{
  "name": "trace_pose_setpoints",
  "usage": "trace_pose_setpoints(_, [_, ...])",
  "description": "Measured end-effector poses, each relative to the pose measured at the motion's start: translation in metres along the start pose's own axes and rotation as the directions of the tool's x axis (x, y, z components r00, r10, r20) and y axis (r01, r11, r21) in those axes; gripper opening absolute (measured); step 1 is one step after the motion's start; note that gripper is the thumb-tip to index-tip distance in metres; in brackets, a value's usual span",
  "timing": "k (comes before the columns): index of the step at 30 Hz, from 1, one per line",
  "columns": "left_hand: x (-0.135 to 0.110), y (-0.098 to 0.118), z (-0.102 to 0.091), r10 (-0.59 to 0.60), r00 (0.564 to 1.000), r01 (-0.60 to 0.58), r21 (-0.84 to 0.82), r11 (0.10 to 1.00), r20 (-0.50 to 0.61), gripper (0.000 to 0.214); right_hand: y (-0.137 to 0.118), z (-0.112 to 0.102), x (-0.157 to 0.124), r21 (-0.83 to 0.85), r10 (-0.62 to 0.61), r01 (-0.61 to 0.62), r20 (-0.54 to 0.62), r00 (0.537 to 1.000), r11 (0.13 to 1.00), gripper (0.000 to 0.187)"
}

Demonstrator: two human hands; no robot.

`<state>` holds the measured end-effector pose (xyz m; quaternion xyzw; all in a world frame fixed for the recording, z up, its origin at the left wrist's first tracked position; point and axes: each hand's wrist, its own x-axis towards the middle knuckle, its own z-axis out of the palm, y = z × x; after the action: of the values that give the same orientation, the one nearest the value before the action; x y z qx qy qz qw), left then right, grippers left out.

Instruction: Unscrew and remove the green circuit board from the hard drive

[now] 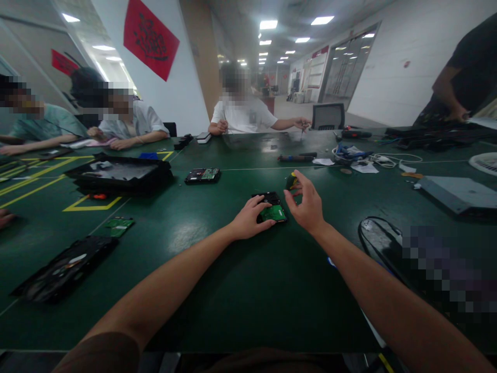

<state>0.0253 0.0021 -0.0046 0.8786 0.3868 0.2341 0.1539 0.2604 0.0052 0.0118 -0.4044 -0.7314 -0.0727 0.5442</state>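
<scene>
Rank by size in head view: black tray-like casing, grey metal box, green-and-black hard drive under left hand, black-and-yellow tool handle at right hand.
1. Black tray-like casing
2. Grey metal box, reaching right edge
3. Hard drive, partly under left hand
4. Tool handle, partly hidden by right hand

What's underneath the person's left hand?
A hard drive, its green circuit board facing up, lies partly under the left hand; its right side shows. The hand hides some of the left side, so what is there can't be seen.
</scene>
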Motion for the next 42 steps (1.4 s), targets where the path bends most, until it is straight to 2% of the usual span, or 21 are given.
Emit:
trace_pose_setpoints(23, [-0.0006,-0.0023,0.0014,-0.013,1.0,0.013,-0.015,1.0,0.002,0.067,-0.0028,-0.0016,0.001,0.044,-0.001,0.001,-0.011,1.0,0.999,0.063])
trace_pose_setpoints(28, [0.0001,-0.0014,0.0013,-0.007,1.0,0.007,-0.013,1.0,0.0,0.068,-0.0044,-0.0032,0.0022,0.038,-0.031,0.03,0.007,1.0,0.999,0.067])
trace_pose_setpoints(35, [-0.0001,-0.0014,0.0017,0.002,1.0,-0.002,-0.004,1.0,-0.009,0.066,-0.0004,-0.0011,0.0009,0.028,-0.015,0.016,-0.034,0.999,1.0,0.068])
trace_pose_setpoints(42, [-0.0005,-0.0013,0.0013,0.006,1.0,-0.006,0.003,1.0,-0.01,0.066,-0.0017,-0.0015,0.0007,0.027,-0.022,0.023,-0.005,1.0,0.999,0.069])
